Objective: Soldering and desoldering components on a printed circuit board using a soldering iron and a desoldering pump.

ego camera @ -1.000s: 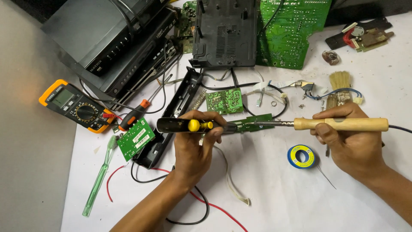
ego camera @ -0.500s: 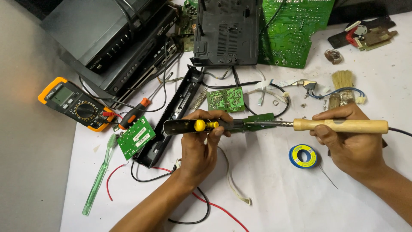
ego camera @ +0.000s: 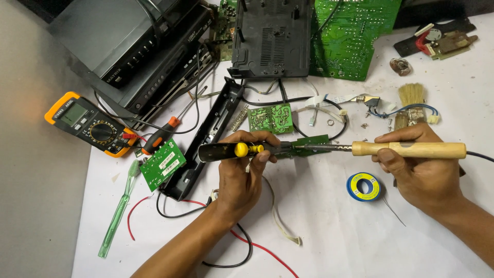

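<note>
A: Left hand (ego camera: 242,177) clenched round desoldering pump (ego camera: 234,150), right hand (ego camera: 419,172) gripping soldering iron (ego camera: 406,150) by wooden handle. Tip down on small green board (ego camera: 309,146), flat on surface (ego camera: 329,226), mid-frame.

B: Handling?

A: Board probably light, stiff, brittle; best held by edges. Iron by wood only, likely hot.

B: Counts?

A: One iron, one pump, one solder reel (ego camera: 364,186), one multimeter (ego camera: 87,123). Four small loose boards, at least.
</note>
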